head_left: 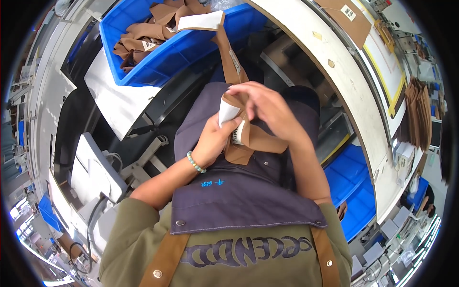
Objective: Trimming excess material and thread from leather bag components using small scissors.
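Observation:
Above my lap, my left hand [213, 141] is closed around a bundle of brown fabric pieces [262, 139], its thumb pressed on the front. A white patch [228, 112] shows on the bundle's upper left, and a white label with dark print sits lower down. My right hand [271, 110] bends over the top of the same bundle, fingers curled at its upper edge; what lies under them is partly hidden. From there a brown strip [228, 60] runs up to a white-faced piece [201, 21] lying over the rim of a blue bin [179, 60].
More brown pieces [143, 36] fill the blue bin. A pale curved table edge [330, 62] passes on my right, with blue trays [351, 186] beneath it. A white machine part [98, 167] stands at my left. Brown pieces [418, 112] hang at the far right.

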A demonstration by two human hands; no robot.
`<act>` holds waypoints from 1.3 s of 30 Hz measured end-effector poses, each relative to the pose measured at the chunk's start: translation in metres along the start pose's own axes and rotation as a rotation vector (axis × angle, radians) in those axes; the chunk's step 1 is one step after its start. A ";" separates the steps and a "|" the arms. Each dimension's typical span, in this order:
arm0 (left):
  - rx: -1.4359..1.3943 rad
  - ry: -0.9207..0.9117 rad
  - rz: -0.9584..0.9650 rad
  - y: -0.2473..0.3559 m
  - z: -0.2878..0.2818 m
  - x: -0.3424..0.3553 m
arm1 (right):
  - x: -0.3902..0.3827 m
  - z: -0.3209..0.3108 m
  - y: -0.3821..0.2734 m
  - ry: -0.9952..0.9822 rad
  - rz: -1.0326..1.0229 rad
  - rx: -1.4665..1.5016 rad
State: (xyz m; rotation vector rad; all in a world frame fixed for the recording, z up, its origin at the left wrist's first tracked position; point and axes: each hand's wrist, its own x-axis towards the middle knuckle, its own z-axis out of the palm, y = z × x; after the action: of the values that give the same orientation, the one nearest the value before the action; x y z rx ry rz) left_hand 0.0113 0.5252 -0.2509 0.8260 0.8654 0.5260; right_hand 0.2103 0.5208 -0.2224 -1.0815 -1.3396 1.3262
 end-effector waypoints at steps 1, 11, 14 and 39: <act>0.002 0.002 -0.015 0.003 0.000 -0.001 | 0.004 0.004 0.010 -0.023 0.079 0.008; 0.077 0.109 0.086 0.006 -0.023 -0.005 | 0.004 -0.017 0.031 -0.065 -0.187 -0.925; 0.078 0.103 0.092 0.010 -0.016 -0.002 | 0.003 -0.018 0.036 -0.093 -0.230 -0.975; -0.248 0.311 0.098 0.024 -0.043 0.003 | 0.005 -0.015 0.006 0.341 -0.142 -0.363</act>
State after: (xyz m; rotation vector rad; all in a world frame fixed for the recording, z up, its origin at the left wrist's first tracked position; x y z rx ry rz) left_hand -0.0248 0.5586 -0.2494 0.5688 1.0221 0.8452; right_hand 0.2243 0.5288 -0.2281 -1.3590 -1.3942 0.7674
